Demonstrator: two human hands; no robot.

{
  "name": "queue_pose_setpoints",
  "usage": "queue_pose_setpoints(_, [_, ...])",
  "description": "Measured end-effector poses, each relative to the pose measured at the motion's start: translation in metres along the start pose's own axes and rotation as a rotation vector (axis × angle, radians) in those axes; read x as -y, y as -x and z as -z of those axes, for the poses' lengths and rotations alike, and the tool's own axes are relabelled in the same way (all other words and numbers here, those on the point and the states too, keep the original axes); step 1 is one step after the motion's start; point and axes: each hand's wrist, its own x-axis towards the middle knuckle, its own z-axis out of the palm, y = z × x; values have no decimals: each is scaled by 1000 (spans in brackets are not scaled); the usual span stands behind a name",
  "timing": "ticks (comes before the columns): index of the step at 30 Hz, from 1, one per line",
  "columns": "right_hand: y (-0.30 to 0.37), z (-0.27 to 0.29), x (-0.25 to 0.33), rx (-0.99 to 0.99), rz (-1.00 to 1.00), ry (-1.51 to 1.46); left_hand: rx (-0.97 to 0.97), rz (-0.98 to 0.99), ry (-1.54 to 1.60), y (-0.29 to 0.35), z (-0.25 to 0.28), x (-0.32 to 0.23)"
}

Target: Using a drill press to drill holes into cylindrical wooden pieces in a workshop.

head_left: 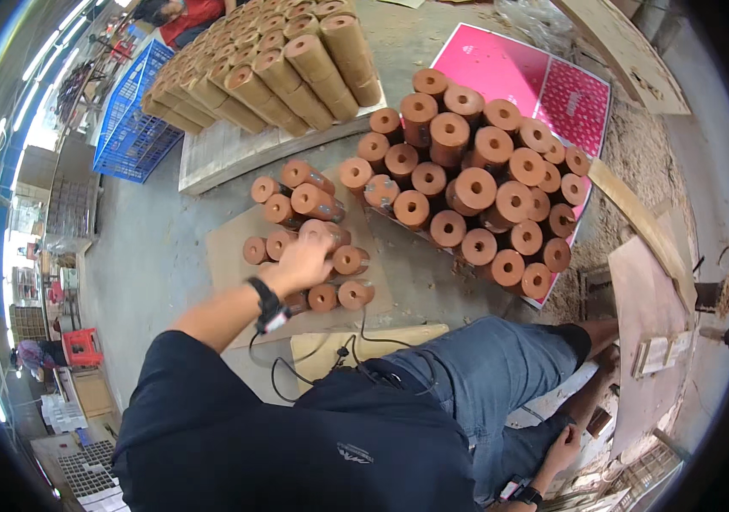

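My left hand (306,258) reaches over a group of reddish-brown cylinders with centre holes, laid on their sides on a brown board (228,247) on the floor. Its fingers close round the end of one cylinder (332,233), partly covering it. Right beside it lie another cylinder (350,259) and, farther off, one with grey marks on its side (315,202). By my bent leg, my right hand (562,450) is low at the right with fingers curled; what they hold, if anything, is hidden. Both wrists wear dark bands with small devices.
Many upright cylinders (473,189) crowd together beside a pink printed sheet (501,64). Paper-wrapped rolls (283,81) are stacked on a pale pallet (211,166), near a blue crate (130,119). Wood shavings (637,145) and boards lie at the right; a cable (279,375) loops near my waist.
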Motion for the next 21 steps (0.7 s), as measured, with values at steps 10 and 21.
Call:
queue_pose_setpoints(10, [13, 18, 9, 24, 18, 26, 286, 631, 203, 16, -155, 8])
queue_pose_setpoints(21, [12, 14, 11, 54, 0, 89, 89, 837, 463, 13, -162, 6])
